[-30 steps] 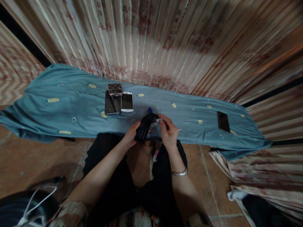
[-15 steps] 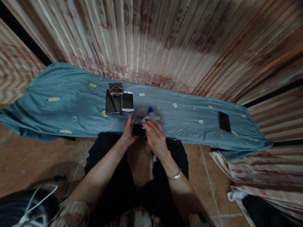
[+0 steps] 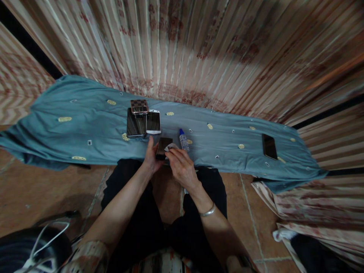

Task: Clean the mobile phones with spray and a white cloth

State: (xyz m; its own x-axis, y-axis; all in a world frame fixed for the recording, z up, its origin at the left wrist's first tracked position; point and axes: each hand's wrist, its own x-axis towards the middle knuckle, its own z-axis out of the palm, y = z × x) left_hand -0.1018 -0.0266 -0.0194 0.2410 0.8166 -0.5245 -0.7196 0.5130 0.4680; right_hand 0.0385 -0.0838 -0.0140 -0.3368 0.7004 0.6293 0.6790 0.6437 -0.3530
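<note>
My left hand is closed around a small dark mobile phone, gripping it by its left and lower edges. A plain dark face of the phone points up toward me. A crumpled white tissue is pinched in my right hand and lies against the phone's right side. My fingers hide part of both. Just beyond my right hand, a small clear bottle with a blue cap lies on the cloth.
A blue-green cloth covers the narrow bench before my knees. Left of centre lie a black tablet-like device, a white-framed phone and a checkered case. Another dark phone rests far right. Pleated curtains hang behind.
The phone's upper face showed keys before; now a plain dark face shows. Both hands have shifted slightly left, and more of the bottle is uncovered.
</note>
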